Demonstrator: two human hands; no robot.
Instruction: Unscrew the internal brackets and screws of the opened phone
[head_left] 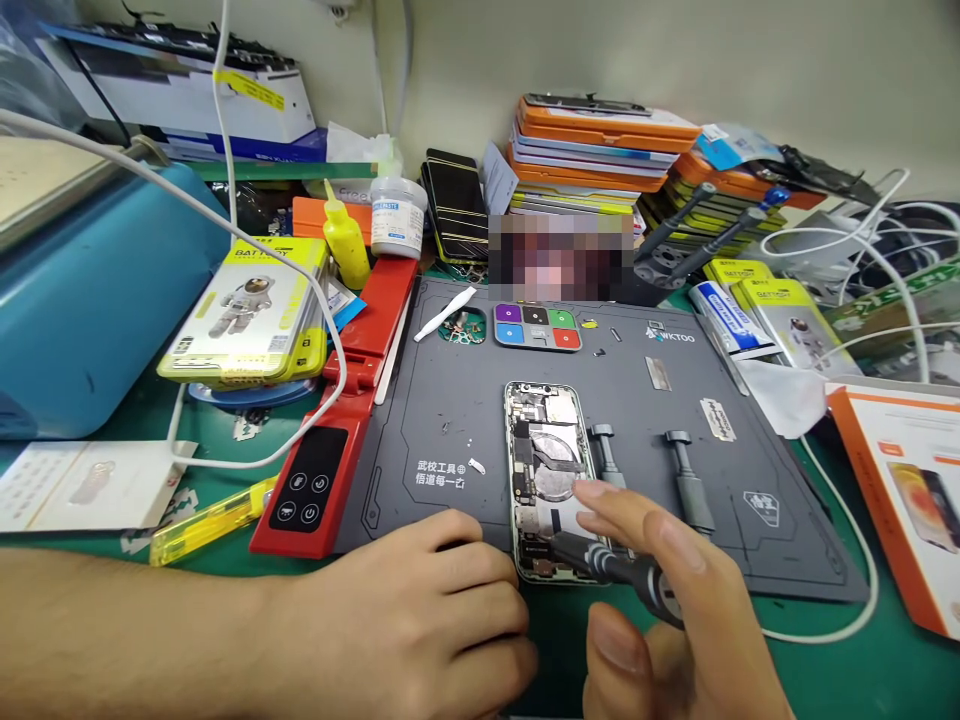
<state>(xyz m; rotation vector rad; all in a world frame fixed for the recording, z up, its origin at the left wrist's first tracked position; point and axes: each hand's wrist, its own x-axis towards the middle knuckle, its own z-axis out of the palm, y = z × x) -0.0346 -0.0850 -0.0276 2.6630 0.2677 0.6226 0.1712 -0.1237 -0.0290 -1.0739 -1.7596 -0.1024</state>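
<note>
My right hand (675, 610) pinches a dark screwdriver (622, 570) between thumb and fingers, forefinger stretched forward along it — its tip rests on the lower part of the opened phone (546, 460). My left hand (420, 620) lies loosely curled on the near edge of the mat (450, 420), fingertips just beside the phone's lower left corner; whether they touch it I cannot tell.

The phone lies flat near the middle of the grey mat, back open, its boards and a round coil showing. Just right of it lie two more screwdrivers (686, 480), side by side, handles towards me. Farther right on the mat are two small blades (718, 420). At the mat's far edge sits a small tray with coloured squares (537, 327), with a white pry tool (446, 313) to its left.

Left of the mat lies a red device (337, 430) with round buttons — beside it a yellow lighter (210, 520) on the green table (862, 660). Beyond that, a yellow battery box (247, 310), a yellow bottle (345, 240) and a white jar (397, 215). A white cable (832, 630) loops round the mat's right side. At the back stand stacked orange boxes (592, 150).
</note>
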